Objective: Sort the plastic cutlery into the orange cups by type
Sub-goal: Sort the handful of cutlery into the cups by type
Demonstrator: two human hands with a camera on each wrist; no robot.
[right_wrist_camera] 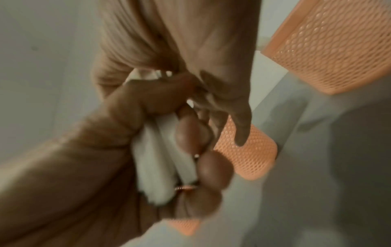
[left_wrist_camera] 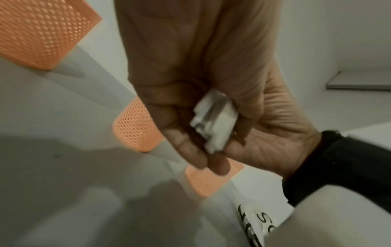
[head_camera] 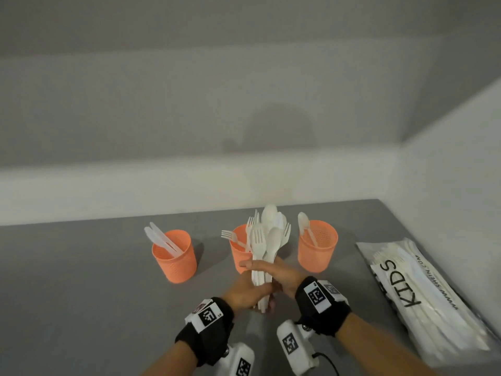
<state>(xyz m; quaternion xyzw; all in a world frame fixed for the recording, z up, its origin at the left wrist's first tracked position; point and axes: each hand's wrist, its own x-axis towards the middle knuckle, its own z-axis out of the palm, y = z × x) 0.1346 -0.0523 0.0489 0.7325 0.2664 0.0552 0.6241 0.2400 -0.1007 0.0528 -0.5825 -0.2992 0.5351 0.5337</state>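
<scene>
Three orange mesh cups stand in a row: the left cup (head_camera: 174,257) holds knives, the middle cup (head_camera: 238,252) forks, the right cup (head_camera: 317,246) one spoon. Both hands hold a bundle of white forks and spoons (head_camera: 267,237) upright in front of the middle cup. My left hand (head_camera: 245,291) grips the handles low down, fingers curled round them. My right hand (head_camera: 276,270) wraps across the bundle just above. The handle ends (left_wrist_camera: 215,127) stick out between the palms, and the wrist views are blurred.
A clear plastic bag (head_camera: 423,297) printed "KIDS", with more white cutlery inside, lies at the right along the wall. The grey tabletop (head_camera: 81,280) stretches to the left. White walls close off the back and right.
</scene>
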